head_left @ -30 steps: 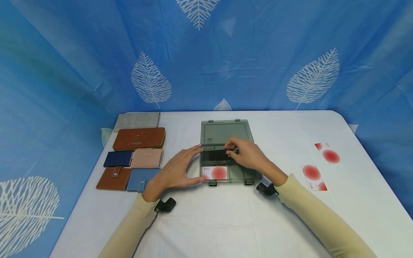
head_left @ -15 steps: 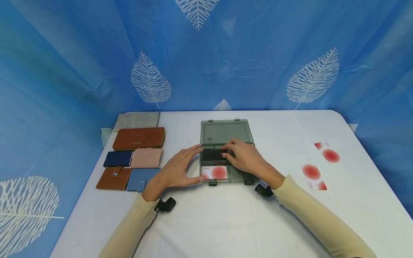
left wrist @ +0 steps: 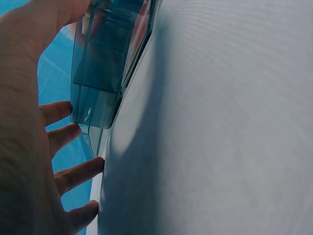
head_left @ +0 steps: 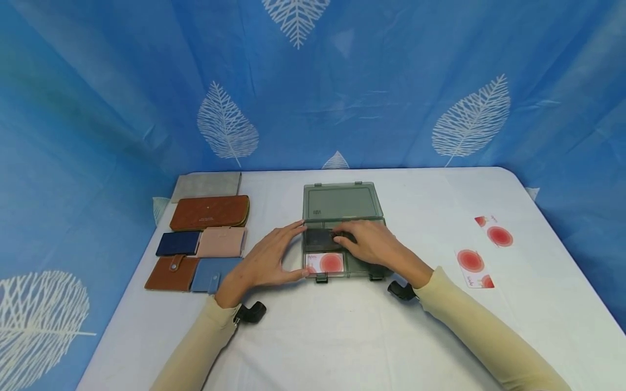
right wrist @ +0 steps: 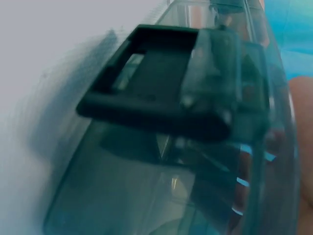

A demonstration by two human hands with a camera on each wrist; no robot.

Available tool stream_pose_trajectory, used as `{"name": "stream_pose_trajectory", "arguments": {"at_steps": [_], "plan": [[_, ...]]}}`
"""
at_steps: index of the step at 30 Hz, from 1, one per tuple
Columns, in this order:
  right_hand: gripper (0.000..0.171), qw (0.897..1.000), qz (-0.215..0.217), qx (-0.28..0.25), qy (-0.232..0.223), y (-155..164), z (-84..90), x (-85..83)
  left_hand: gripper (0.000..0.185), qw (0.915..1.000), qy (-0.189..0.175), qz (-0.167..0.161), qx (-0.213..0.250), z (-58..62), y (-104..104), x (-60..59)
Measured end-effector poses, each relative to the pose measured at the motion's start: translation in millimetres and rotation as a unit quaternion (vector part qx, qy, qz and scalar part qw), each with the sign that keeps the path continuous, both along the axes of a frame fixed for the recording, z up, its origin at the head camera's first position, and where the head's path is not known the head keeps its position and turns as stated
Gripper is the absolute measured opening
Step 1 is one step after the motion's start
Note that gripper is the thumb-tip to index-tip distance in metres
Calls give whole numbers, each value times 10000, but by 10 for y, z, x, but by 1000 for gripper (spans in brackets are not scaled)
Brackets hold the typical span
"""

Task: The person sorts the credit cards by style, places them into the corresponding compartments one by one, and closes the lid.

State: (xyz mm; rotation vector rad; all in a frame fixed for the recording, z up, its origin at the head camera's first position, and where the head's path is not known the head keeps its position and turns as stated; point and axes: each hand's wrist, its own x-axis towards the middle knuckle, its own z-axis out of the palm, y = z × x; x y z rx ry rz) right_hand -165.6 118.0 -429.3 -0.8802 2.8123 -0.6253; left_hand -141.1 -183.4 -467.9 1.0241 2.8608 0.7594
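On the white worktop (head_left: 342,336), both hands are lying flat: left hand (head_left: 266,260) steadying one compartment box (head_left: 340,202), right hand (head_left: 371,243) pressing one black card (head_left: 320,239) inside.

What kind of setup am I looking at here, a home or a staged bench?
Most likely a staged recording bench: a white table backed by a blue leaf-print cloth, with wallets laid out in neat rows and loose cards beside a compartment box.

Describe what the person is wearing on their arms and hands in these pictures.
Both arms wear long, plain cream-beige sleeves reaching the wrists. The left hand and right hand are bare, with no gloves, rings or watch visible. A small black camera mount sits under each wrist, left and right.
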Motion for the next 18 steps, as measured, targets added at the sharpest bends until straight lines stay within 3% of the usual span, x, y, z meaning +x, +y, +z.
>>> {"name": "stream_pose_trajectory", "arguments": {"at_steps": [5,13,18], "plan": [[34,9995,-126,-297,-37,123,16,10,102,10000,-30,46,2,-2,6,12],[36,9915,-343,-1088,624,566,108,34,103,10000,-3,47,-27,-8,3,16],[41,9869,-770,-1161,810,943,108,36,103,10000,-38,68,1,-16,4,21]]}}
